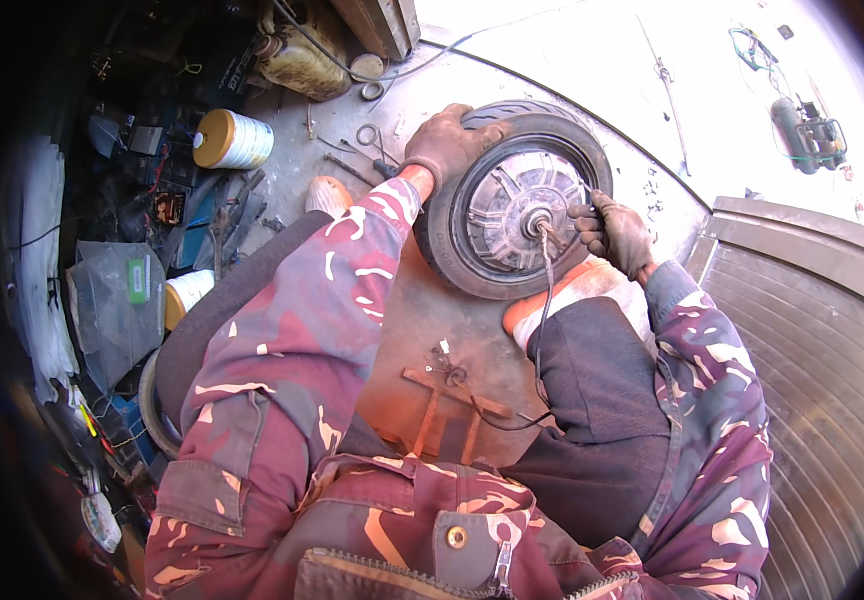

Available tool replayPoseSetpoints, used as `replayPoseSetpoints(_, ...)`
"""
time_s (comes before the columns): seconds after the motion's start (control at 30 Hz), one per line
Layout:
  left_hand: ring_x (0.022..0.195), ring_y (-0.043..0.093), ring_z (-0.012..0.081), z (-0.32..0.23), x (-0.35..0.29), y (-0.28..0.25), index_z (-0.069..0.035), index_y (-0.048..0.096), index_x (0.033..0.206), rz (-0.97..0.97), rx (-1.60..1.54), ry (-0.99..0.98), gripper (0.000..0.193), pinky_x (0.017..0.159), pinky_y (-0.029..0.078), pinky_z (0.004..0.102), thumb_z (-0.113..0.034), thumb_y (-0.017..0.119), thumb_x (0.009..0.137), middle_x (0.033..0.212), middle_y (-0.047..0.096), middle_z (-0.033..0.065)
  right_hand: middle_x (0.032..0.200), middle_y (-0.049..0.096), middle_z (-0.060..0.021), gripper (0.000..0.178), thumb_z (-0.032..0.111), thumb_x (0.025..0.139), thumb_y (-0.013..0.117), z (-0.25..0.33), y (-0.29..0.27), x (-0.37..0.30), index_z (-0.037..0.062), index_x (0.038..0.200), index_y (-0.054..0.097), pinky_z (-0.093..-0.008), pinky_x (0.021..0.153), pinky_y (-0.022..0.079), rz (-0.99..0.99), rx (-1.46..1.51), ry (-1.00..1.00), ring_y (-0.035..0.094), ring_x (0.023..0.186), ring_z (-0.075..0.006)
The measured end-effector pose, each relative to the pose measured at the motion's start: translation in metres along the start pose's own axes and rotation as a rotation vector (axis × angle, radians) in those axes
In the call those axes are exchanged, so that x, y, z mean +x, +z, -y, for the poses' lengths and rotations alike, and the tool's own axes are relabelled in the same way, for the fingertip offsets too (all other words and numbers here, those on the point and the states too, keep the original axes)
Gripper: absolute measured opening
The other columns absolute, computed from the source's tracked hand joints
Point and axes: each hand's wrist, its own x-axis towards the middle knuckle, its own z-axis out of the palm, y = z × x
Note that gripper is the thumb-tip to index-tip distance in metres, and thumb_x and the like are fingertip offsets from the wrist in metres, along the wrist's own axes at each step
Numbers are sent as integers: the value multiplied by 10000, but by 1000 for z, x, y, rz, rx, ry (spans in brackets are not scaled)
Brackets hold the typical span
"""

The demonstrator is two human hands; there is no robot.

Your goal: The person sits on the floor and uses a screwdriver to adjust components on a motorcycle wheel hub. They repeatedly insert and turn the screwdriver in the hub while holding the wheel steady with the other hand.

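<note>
A hub motor wheel (524,208) with a black tyre and a grey metal hub stands tilted between my feet. My left hand (449,148), in a grey-brown work glove, grips the tyre at its upper left. At the wheel's right side, my gloved right hand (620,232) is closed, with its fingers curled beside the axle. Something thin shows at its thumb near the rim, too small to make out. From the axle a dark cable (546,300) runs down past my right leg to loose connectors (449,368). Behind the wheel another tyre (522,112) partly shows.
A reddish metal frame (442,408) lies on the floor between my legs. Left are a thread spool (236,140), a clear plastic bag (117,310) and scattered tools. A dirty jerrycan (302,60) stands at the back. Ribbed metal panelling (812,330) fills the right side.
</note>
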Motion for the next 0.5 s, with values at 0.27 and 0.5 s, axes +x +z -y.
replayPoseSetpoints(0.27,1365,639,384,8,1,1,-1,606,1501,-46,49,108,957,1168,487,424,-743,698,903,1456,664,262,611,536,-3,654,516,1151,497,-10,-1,-2,-41,947,772,-278,491,410,-240,-402,-168,468,502,-136)
replayPoseSetpoints(0.5,1325,666,380,3,-3,-1,-8,637,1473,-66,130,140,874,1126,517,415,-730,631,980,1462,658,243,575,340,110,469,463,1174,462,-14,9,1,65,992,631,-260,455,243,2,397,-10,289,444,-64)
